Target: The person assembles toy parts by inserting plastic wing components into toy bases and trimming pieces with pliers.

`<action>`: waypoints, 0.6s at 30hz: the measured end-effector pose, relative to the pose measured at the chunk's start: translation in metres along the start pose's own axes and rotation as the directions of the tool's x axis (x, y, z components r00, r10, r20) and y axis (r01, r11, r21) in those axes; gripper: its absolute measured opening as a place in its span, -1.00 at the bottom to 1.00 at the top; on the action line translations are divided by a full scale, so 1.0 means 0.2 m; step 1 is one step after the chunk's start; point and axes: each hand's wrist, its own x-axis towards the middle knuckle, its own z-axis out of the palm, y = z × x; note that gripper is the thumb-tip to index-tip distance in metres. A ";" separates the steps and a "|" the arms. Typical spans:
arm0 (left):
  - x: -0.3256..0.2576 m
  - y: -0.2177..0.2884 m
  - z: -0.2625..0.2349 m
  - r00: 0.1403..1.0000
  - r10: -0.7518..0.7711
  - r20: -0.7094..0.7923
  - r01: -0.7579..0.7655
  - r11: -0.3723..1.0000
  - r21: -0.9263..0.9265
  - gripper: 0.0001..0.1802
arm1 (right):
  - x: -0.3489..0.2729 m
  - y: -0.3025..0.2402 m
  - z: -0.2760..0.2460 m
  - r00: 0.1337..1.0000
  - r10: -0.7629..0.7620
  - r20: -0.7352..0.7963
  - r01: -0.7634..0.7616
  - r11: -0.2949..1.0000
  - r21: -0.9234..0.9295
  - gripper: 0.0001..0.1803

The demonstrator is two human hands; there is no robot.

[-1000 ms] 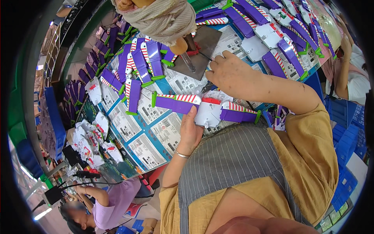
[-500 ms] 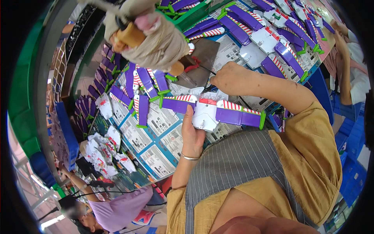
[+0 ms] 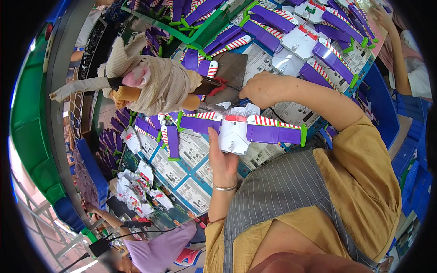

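My left hand [image 3: 221, 163] grips a winged toy pack [image 3: 233, 136] by its white middle, the thumb up along its left side. Its two purple wings spread left and right, with red-and-white striped edges and green tips. Just above the pack, my right hand [image 3: 259, 90] is closed, fingers pinched together; what they hold is too small and dark to make out. To its left hangs a cloth-wrapped tool [image 3: 157, 84] with a thin shaft pointing at the right hand. Under that shaft lies a dark flat pad [image 3: 233, 68] with a red scrap on it.
Many loose purple wings [image 3: 266, 34] and white bodies [image 3: 298, 42] cover the table's far right. A green crate [image 3: 175, 34] of wings stands at the back. White parts [image 3: 134, 189] are heaped at the left. Printed sheets [image 3: 191, 193] line the tabletop. Other people sit left and right.
The cloth-wrapped tool has shifted left and down in the view, now showing its shaft. The winged pack and my left hand have moved slightly; the right hand stays above the pack.
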 end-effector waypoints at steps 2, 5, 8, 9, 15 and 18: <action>-0.01 0.00 0.01 1.000 -0.008 0.006 0.008 1.000 -0.012 -0.49 | 0.01 0.00 0.00 1.000 0.000 0.008 0.000 1.000 -0.007 -0.67; 0.00 0.01 -0.01 1.000 -0.024 0.002 0.024 1.000 -0.012 -0.47 | -0.01 -0.03 -0.04 0.999 0.021 0.050 -0.021 1.000 -0.007 -0.63; 0.00 0.01 -0.03 0.999 -0.038 0.009 0.038 0.999 -0.010 -0.46 | -0.01 -0.05 -0.06 0.996 0.050 0.078 -0.051 0.999 0.005 -0.58; 0.00 0.01 -0.02 0.999 -0.041 0.004 0.041 0.999 -0.005 -0.46 | -0.01 -0.04 -0.06 0.995 0.057 0.083 -0.058 0.998 0.010 -0.57; -0.01 0.01 0.00 1.000 -0.025 -0.009 0.025 1.000 0.018 -0.47 | -0.01 -0.04 -0.06 0.993 0.057 0.100 -0.056 0.998 -0.007 -0.56; -0.01 0.01 0.01 1.000 -0.027 0.003 0.027 0.999 0.021 -0.47 | -0.01 0.01 0.00 1.000 -0.007 -0.022 0.008 1.000 0.011 -0.67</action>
